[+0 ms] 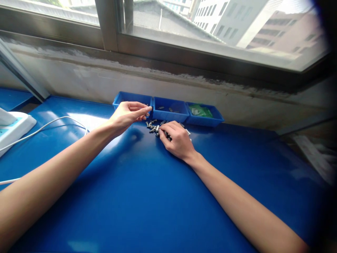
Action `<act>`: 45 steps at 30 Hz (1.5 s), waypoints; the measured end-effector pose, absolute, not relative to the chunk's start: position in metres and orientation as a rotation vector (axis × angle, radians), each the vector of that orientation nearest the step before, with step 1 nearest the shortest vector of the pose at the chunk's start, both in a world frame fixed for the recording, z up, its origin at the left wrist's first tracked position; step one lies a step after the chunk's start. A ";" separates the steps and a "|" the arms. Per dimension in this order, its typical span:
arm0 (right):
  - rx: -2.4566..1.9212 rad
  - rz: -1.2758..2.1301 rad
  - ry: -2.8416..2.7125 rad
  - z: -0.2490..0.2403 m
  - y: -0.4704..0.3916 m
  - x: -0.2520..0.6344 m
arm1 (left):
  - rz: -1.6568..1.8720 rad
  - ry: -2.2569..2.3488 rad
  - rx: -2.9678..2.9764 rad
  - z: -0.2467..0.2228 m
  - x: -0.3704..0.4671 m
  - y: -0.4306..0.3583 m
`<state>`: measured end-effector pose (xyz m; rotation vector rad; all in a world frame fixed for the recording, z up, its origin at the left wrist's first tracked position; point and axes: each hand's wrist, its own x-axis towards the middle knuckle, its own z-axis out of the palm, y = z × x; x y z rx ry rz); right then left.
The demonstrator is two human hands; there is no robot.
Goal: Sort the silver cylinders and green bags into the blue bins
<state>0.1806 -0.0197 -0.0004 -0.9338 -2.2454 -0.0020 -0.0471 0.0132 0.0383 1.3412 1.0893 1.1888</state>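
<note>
My left hand (131,113) hovers at the front of the left blue bin (133,96), thumb and fingers pinched together. Anything between its fingertips is too small to make out. On the table, a pile of small metal parts (152,125) lies in front of the bins. My right hand (177,137) rests over the pile's right side with its fingers curled, and a small silver metal part (157,128) is at its thumb and fingertip. The right hand hides some of the pile.
The middle blue bin (171,116) holds a few small metal parts. A green plastic packet (200,110) lies in the right blue bin (206,121). At the left are a white power strip (22,128) and a white cable (56,121). Behind the blue table (137,203) is a windowed wall (86,79).
</note>
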 end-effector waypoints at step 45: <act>-0.911 -0.001 -2.235 -0.003 -0.019 0.181 | 0.638 1.231 2.632 0.031 -0.057 0.007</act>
